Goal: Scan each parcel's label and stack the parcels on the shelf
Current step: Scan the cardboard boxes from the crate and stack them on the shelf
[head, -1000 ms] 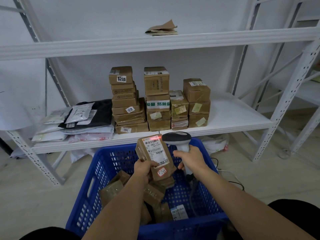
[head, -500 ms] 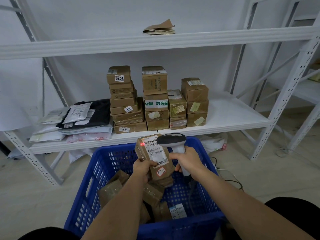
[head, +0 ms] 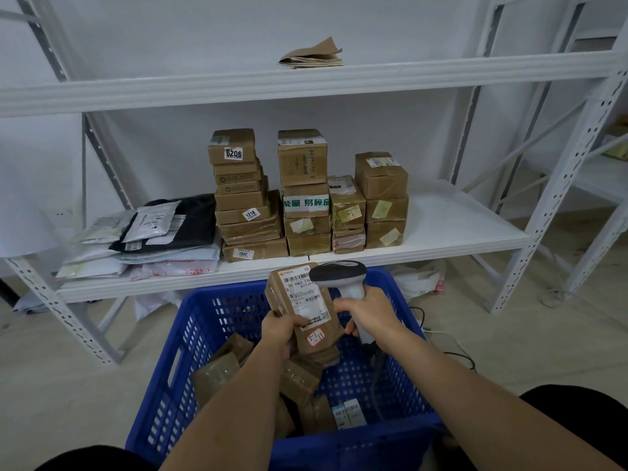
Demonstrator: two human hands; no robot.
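My left hand (head: pixel 280 329) grips a flat brown parcel (head: pixel 304 311) by its lower left edge and holds it upright over the blue basket (head: pixel 190 362), white label facing me. In my right hand (head: pixel 370 312) I hold the handle of a grey and black barcode scanner (head: pixel 338 271), whose head covers the label's top right corner. Several more brown parcels (head: pixel 299 379) lie in the basket under my arms. On the white shelf (head: pixel 448 226) behind stand stacks of brown boxes (head: pixel 306 195).
Flat mail bags (head: pixel 149 236) are piled on the shelf's left end. A folded brown envelope (head: pixel 312 56) lies on the upper shelf. White shelf uprights (head: pixel 560 185) stand at the right, and cables run over the floor beside the basket.
The scanner has moved left and closer to the parcel's label. The red scan light seen on the label's top edge earlier is gone. The parcel stays in my left hand.
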